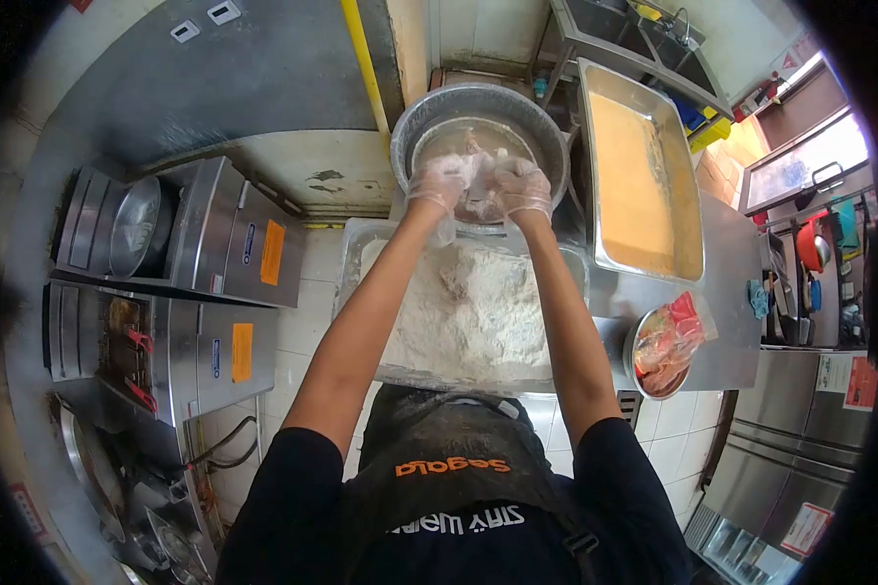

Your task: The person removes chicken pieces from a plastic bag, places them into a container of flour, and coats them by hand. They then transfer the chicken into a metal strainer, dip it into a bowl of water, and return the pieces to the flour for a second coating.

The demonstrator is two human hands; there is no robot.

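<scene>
Both of my hands wear clear plastic gloves dusted white. My left hand (442, 181) is closed, fingers curled, over a large round metal basin (553, 127). Beside it my right hand (522, 185) is curled above the same basin. Whatever the fingers hold is too small and blurred to name. Inside the basin sits a smaller round vessel (429, 136) with cloudy greyish contents. A pale, lumpy piece shows between and just beyond the hands. Under my forearms lies a rectangular tub (346, 258) of white flour (478, 312), heaped and uneven.
A deep metal tray (695, 195) of orange-tan contents (634, 175) stands to the right. Nearer me, a metal bowl (661, 394) holds raw-looking meat and a plastic bag (688, 322). Fryers (234, 341) line the left; a sink (644, 39) is at the back right.
</scene>
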